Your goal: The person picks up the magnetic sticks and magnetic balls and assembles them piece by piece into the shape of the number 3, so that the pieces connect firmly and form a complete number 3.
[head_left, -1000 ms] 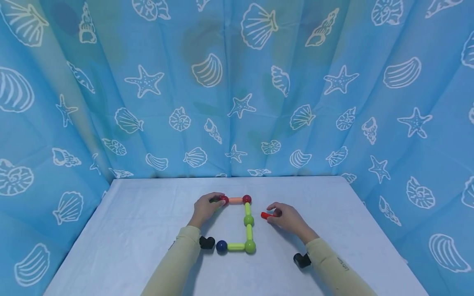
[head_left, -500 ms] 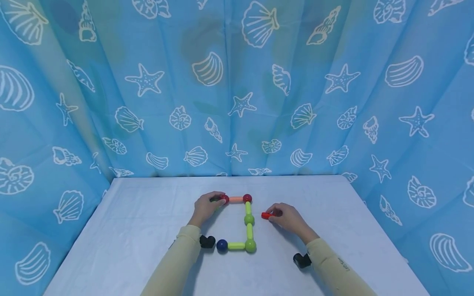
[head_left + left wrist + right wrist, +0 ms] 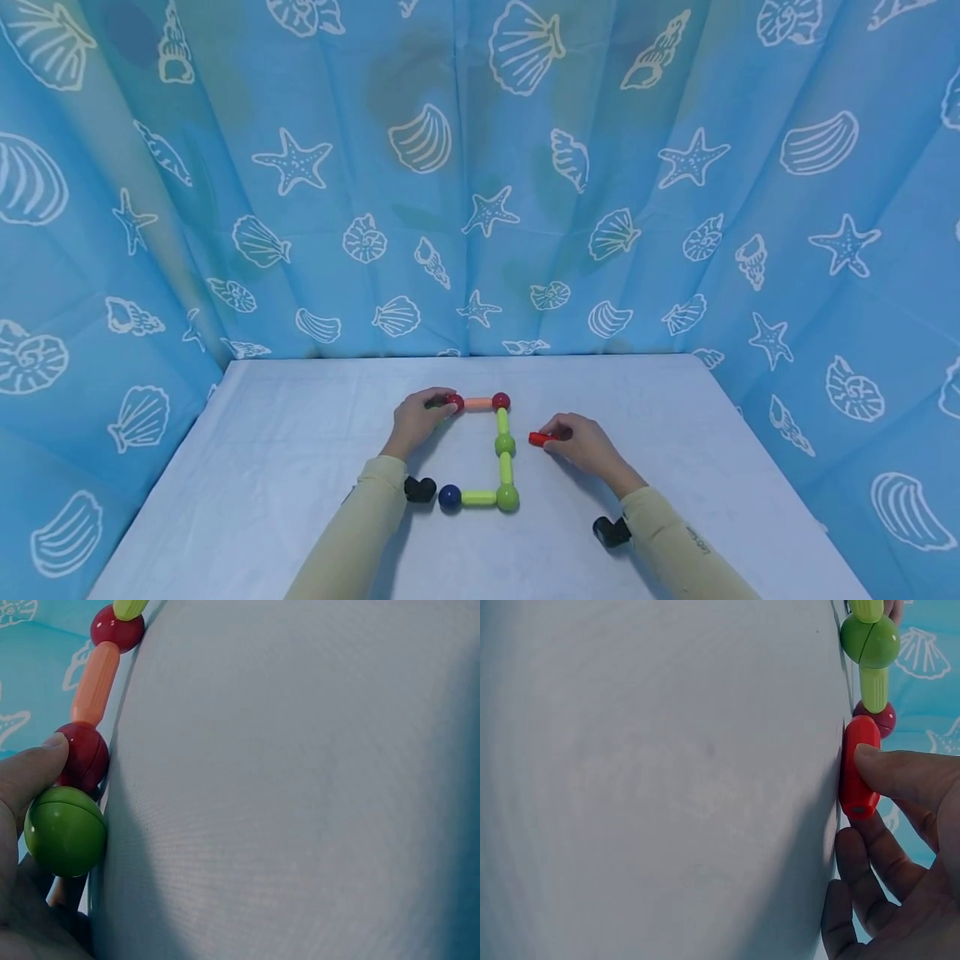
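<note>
At the far end of a chain of balls and rods, my left hand (image 3: 418, 421) grips a red ball (image 3: 84, 756), thumb against its side. A green ball (image 3: 66, 831) sits beside it, near the palm in the left wrist view. An orange rod (image 3: 477, 404) joins this red ball to another red ball (image 3: 501, 402). From there light green rods (image 3: 503, 421) and green balls (image 3: 505, 445) run toward me, ending in a dark blue ball (image 3: 450, 497). Right of the chain, my right hand (image 3: 583, 442) pinches a loose red rod (image 3: 860, 769) between thumb and fingers, apart from the chain.
A white cloth covers the table (image 3: 300, 467). Blue curtains (image 3: 465, 208) with shell prints stand behind it and along both sides. A black camera (image 3: 420, 490) is on the left wrist, another black camera (image 3: 611, 532) on the right.
The right hand has shifted very slightly toward me with the red rod. The left hand and the chain stay where they were.
</note>
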{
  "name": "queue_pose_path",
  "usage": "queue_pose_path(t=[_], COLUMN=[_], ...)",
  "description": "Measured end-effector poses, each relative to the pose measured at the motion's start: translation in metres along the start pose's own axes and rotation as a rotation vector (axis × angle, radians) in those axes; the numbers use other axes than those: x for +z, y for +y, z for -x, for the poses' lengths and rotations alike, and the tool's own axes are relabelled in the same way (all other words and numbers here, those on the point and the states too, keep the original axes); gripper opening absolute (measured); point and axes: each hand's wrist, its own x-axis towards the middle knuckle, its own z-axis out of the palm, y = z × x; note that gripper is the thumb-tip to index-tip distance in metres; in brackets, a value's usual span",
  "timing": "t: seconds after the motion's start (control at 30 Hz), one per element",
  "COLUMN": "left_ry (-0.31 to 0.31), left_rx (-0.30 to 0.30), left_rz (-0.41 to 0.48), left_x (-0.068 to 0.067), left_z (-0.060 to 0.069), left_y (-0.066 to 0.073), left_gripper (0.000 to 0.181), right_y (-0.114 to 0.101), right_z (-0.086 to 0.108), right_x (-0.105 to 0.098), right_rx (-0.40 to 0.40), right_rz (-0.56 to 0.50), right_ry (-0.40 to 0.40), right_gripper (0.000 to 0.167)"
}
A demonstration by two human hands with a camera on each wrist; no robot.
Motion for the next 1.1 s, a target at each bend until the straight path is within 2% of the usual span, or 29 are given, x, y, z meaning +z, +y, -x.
queue_pose_path(t=[0.87,1.1], left_ry=[-0.008,-0.004], left_rx=[-0.002,0.019], left_rz=[0.013,-0.005], left_x=[0.0000,0.0005], left_z=[0.0012,0.0017], left_y=[0.0001,0.0008], left_gripper=[0.032,0.031], right_y=[-0.0032,-0.0096], right_z=[0.0009,-0.0043], right_x=[0.0032,0.0054], right_rx=[0.007,0.000], right_rz=[-0.016,-0.032], right_ry=[0.007,0.022], right_gripper=[0.021,0.019])
